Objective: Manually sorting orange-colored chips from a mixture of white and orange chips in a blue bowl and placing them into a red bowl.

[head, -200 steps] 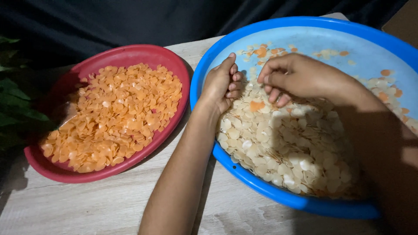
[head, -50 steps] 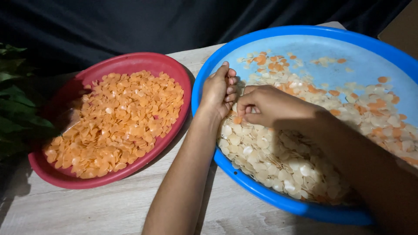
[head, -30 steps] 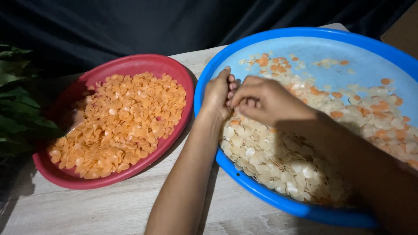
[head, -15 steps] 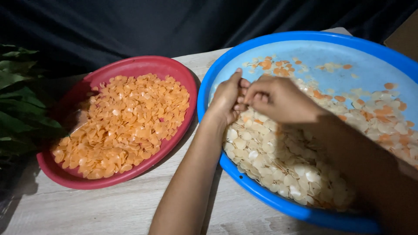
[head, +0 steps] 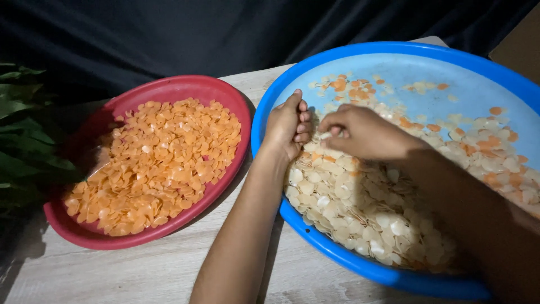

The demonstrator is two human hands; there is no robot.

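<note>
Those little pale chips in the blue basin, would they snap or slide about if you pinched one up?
The pale chips look thin and dry, so probably light and brittle under a hard pinch. They lie loose and overlapping, so a push likely shifts many at once. The right hand works with fingers pinched close, suggesting single chips need a careful grip on the blue basin's smooth floor.

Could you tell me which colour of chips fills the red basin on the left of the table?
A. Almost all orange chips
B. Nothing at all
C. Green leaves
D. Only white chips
A: the red basin holds a heap of orange chips, while the white chips lie mostly in the blue basin, where both hands are at work.
</note>
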